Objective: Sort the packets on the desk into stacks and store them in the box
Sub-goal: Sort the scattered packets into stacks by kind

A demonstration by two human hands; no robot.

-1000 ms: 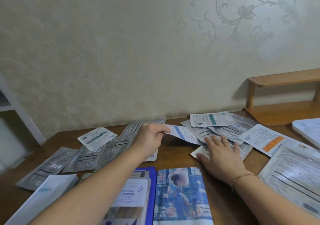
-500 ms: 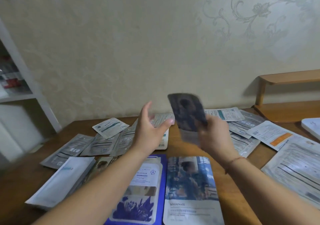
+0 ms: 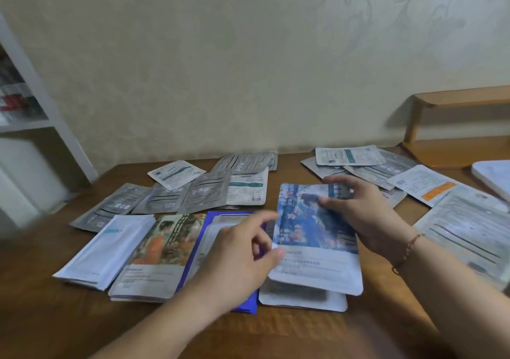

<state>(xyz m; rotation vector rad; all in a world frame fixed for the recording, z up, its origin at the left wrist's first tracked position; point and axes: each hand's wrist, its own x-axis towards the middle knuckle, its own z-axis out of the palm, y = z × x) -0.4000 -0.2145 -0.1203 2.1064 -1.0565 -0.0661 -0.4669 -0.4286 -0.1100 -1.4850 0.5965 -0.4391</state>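
Right hand: the right hand (image 3: 367, 215) has the blue picture packet (image 3: 314, 237) pinched near its top edge, thumb on the printed face and fingers (image 3: 339, 184) curled over the far side.
Left hand: the left hand (image 3: 242, 259) is in at the packet's left edge, thumb touching that edge, first finger stretched out loosely; from here it steadies, and I cannot call it a real grip.
Where the packet is: sitting a little skewed on top of a matching stack (image 3: 303, 299) at the near middle of the surface (image 3: 55, 325), its lower right corner overhanging the stack.
Neighbouring stacks: a purple-edged stack (image 3: 209, 229) just to the left, then an orange picture stack (image 3: 162, 251), then a white stack (image 3: 110, 251).
Yet to sort: grey foil packets (image 3: 154, 201) fanned out at the back left, more loose packets (image 3: 367, 165) at the back right.
The box: not something I can pick out here.
How to do it well: my read is square the packet up before letting go, with the left thumb nudging the edge in while the right hand eases it down flat, corners over corners.
Watch for: these packets look slick, so a crooked one may slide and drag the pile askew.
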